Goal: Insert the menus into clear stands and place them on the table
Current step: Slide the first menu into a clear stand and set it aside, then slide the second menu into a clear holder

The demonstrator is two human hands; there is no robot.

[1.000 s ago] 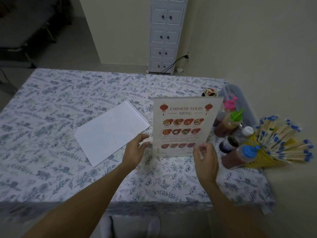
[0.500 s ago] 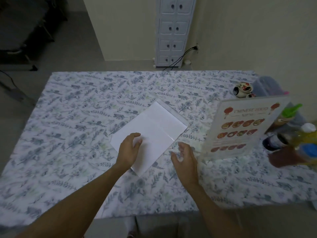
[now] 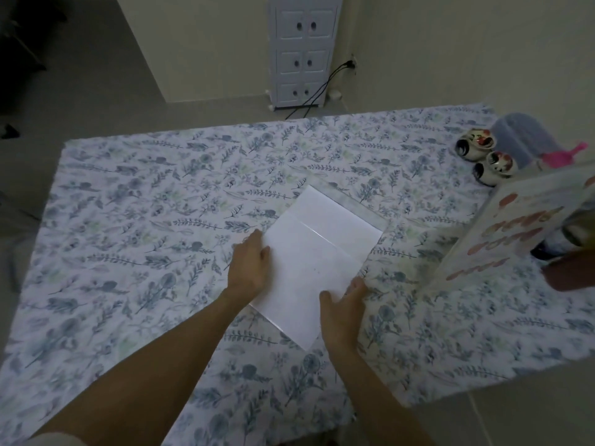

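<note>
A second menu lies face down, white side up, inside or on a flat clear stand [image 3: 318,255] in the middle of the flower-patterned table [image 3: 145,220]. My left hand [image 3: 249,268] rests on its left edge, fingers together. My right hand [image 3: 343,309] touches its near right edge with the thumb on the sheet. Whether either hand grips it I cannot tell. A filled clear stand with the Chinese food menu [image 3: 518,233] stands upright at the right edge of the view.
Two small painted bowls [image 3: 486,156] and a clear plastic container [image 3: 521,136] sit at the far right. Sauce bottles [image 3: 570,268] show partly behind the standing menu. A white drawer cabinet [image 3: 304,49] stands by the wall beyond the table.
Both hands let go of the standing Chinese food menu and moved left to the flat white sheet. The view swung left, so the standing menu now sits at the right edge.
</note>
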